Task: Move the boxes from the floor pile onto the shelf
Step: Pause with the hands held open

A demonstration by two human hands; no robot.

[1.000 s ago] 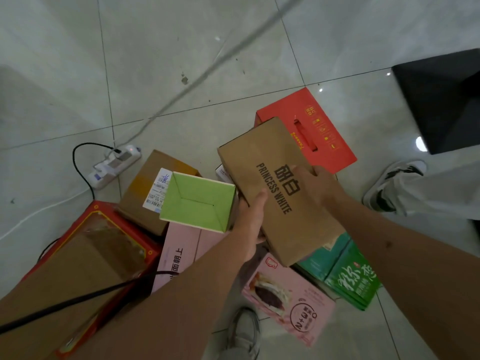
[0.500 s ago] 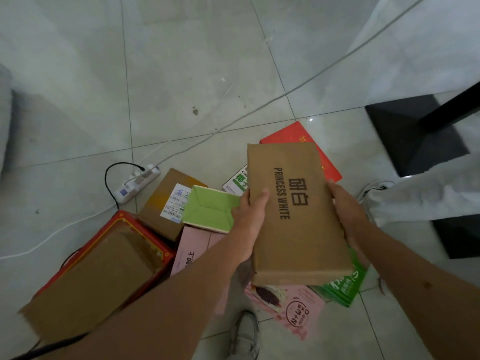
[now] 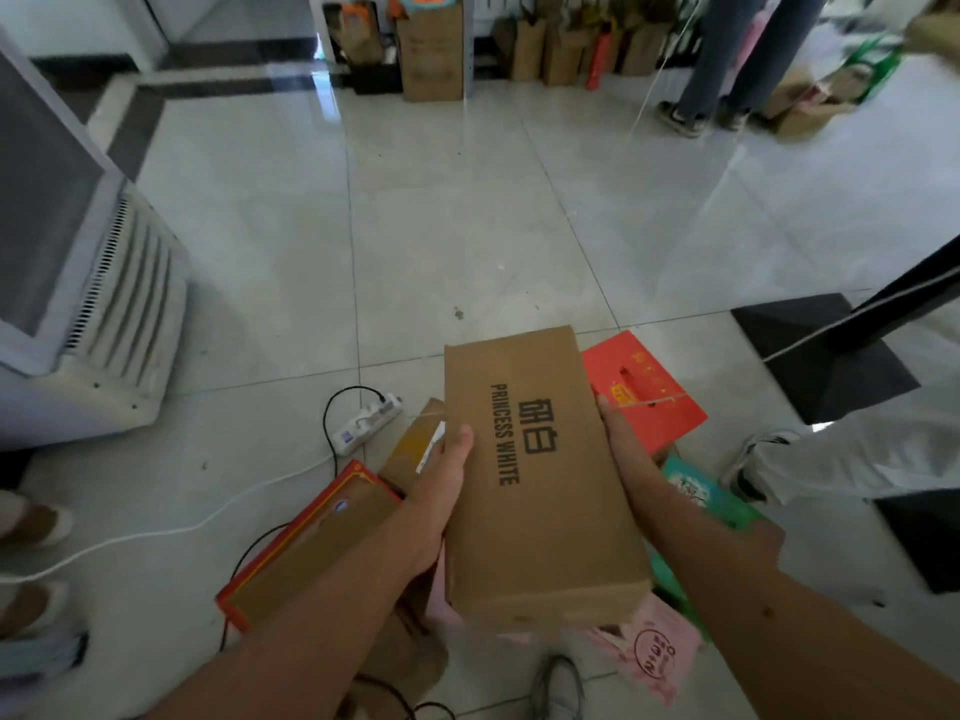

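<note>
Carrying looks like the step in hand: head view shows the left hand (image 3: 441, 480) and right hand (image 3: 621, 441) clasping the brown box (image 3: 540, 475) between curled fingers, above the floor pile (image 3: 644, 402), so next comes finding the unseen shelf.

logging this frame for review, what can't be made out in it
Head view only:
- Right hand: its fingers are hidden behind the brown box.
- Pink box: mostly covered by the brown box, print blurred.
- Green box: partly hidden by the right forearm.
- Shelf: not recognisable in this view.
</note>
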